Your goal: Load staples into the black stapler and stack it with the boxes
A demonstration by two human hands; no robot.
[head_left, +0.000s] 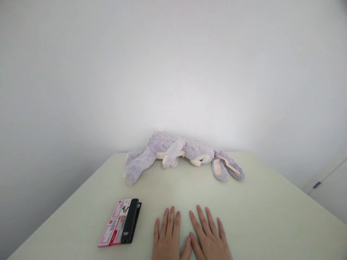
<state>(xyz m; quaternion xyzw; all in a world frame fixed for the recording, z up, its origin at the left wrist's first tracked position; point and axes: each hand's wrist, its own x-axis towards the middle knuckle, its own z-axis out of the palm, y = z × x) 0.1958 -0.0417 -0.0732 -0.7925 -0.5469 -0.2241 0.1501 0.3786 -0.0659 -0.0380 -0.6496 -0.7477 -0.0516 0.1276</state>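
Note:
Both hands lie palm down on the pale table (260, 209) at its near edge, thumbs touching or nearly so. My left hand (168, 238) is flat with fingers stretched out, holding nothing. My right hand (208, 236) is also flat, its fingers spread. To the left of my left hand, a black stapler (130, 220) lies beside pink-and-white printed boxes or packaging (115, 222), touching or overlapping them. Farther back, a grey-lilac plush rabbit (165, 142) rests on its side, legs to the left and long ears to the right.
A plain white wall (173, 72) stands right behind the table, close to the plush rabbit. At the far right is a white panel with a small dark handle or catch (317, 185).

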